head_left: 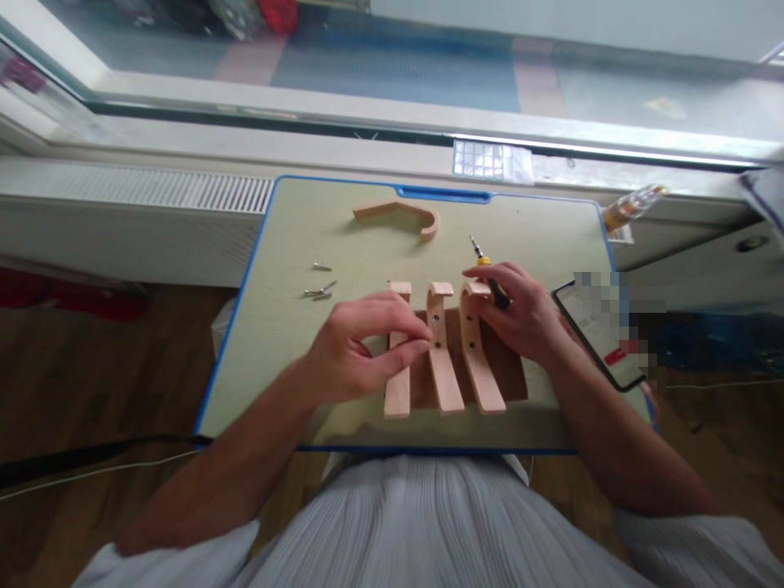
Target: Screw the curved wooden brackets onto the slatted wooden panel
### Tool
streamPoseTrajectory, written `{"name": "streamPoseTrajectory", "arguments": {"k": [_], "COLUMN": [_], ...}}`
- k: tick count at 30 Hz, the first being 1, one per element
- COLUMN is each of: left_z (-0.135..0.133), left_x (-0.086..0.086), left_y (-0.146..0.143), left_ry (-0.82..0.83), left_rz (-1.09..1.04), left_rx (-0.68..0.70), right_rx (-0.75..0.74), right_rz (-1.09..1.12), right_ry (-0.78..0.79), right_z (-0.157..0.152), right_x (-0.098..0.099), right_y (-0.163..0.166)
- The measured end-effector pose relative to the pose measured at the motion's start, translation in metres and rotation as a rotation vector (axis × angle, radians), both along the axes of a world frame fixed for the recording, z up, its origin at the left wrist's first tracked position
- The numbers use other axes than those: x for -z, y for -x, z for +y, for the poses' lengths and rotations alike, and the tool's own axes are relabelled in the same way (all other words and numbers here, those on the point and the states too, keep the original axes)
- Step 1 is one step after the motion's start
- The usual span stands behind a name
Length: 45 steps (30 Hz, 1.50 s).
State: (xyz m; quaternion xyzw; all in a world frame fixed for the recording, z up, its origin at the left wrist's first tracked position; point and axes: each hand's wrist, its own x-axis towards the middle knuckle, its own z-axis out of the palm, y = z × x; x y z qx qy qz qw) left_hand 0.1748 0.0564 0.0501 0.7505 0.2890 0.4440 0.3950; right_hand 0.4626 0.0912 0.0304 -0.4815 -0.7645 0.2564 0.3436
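Three curved wooden hooks stand side by side across a brown board (513, 371): a left hook (398, 394), a middle hook (447, 387) and a right hook (486, 387). Dark screw holes show in the middle and right ones. My left hand (361, 347) reaches over the left hook, thumb and forefinger pinched beside the middle hook's holes; whatever is between the fingertips is too small to make out. My right hand (523, 314) is closed around a yellow-and-black screwdriver (483, 260), its tip pointing away from me. Those fingers also rest at the right hook's curled top.
Several screws (319, 291) lie on the left of the blue-edged table (257, 343). Another wooden hook (398, 210) lies at the back. A phone (603, 335) is at the right edge. Behind are a radiator (202, 189) and a windowsill with a clear plastic packet (483, 160).
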Motion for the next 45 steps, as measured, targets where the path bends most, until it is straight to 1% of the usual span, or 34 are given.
{"name": "streamPoseTrajectory", "arguments": {"k": [1, 3, 5, 6, 7, 9, 12, 14, 16, 19, 22, 25, 29, 32, 34, 36, 37, 38, 40, 42, 44, 45], "left_z": [0.000, 0.004, 0.011, 0.017, 0.022, 0.031, 0.037, 0.036, 0.033, 0.027, 0.024, 0.024, 0.030, 0.036, 0.039, 0.038, 0.036, 0.033, 0.025, 0.014, 0.004, 0.000], "left_x": [-0.003, -0.007, -0.007, -0.005, -0.002, 0.007, 0.019, 0.024, 0.024, 0.018, 0.009, 0.002, -0.001, -0.003, -0.005, -0.009, -0.012, -0.016, -0.025, -0.035, -0.042, -0.044], "left_y": [0.006, 0.020, 0.038, 0.048, 0.058, 0.078, 0.100, 0.108, 0.110, 0.104, 0.093, 0.082, 0.069, 0.063, 0.063, 0.064, 0.065, 0.065, 0.058, 0.043, 0.019, 0.005], "left_ry": [-0.008, -0.015, -0.050, -0.079, -0.105, -0.100, 0.028, 0.114, 0.150, 0.145, 0.100, 0.050, 0.092, 0.121, 0.120, 0.102, 0.086, 0.066, 0.059, 0.094, 0.156, 0.187], "left_rz": [-0.006, 0.030, 0.153, 0.270, 0.395, 0.621, 0.798, 0.860, 0.880, 0.927, 1.073, 1.220, 1.367, 1.438, 1.443, 1.362, 1.267, 1.134, 0.798, 0.491, 0.311, 0.270], "left_rx": [-0.092, -0.342, -0.634, -0.729, -0.801, -0.870, -0.914, -0.915, -0.862, -0.748, -0.671, -0.645, -0.593, -0.555, -0.536, -0.565, -0.594, -0.627, -0.612, -0.535, -0.391, -0.302], "right_rx": [0.005, 0.021, 0.045, 0.060, 0.077, 0.116, 0.186, 0.224, 0.249, 0.234, 0.245, 0.271, 0.241, 0.251, 0.257, 0.256, 0.255, 0.255, 0.248, 0.240, 0.262, 0.276], "right_rz": [-0.004, -0.004, -0.004, -0.008, -0.014, -0.024, -0.009, 0.042, 0.109, 0.193, 0.241, 0.270, 0.327, 0.348, 0.381, 0.425, 0.454, 0.483, 0.564, 0.607, 0.597, 0.584], "right_ry": [-0.007, -0.018, -0.017, -0.012, -0.003, 0.015, 0.028, 0.025, 0.034, 0.059, 0.043, 0.025, 0.017, -0.007, -0.027, -0.041, -0.047, -0.052, -0.066, -0.080, -0.087, -0.089], "right_z": [0.000, -0.001, -0.004, -0.005, -0.008, -0.014, -0.025, -0.033, -0.040, -0.047, -0.051, -0.052, -0.052, -0.051, -0.051, -0.051, -0.051, -0.051, -0.050, -0.049, -0.048, -0.048], "right_x": [-0.001, -0.002, -0.004, -0.005, -0.006, -0.006, -0.006, -0.006, -0.009, -0.016, -0.023, -0.025, -0.022, -0.022, -0.024, -0.028, -0.031, -0.034, -0.040, -0.047, -0.053, -0.056], "right_y": [-0.001, -0.005, -0.009, -0.011, -0.012, -0.015, -0.019, -0.022, -0.025, -0.026, -0.022, -0.018, -0.016, -0.016, -0.016, -0.016, -0.016, -0.017, -0.017, -0.017, -0.015, -0.014]}}
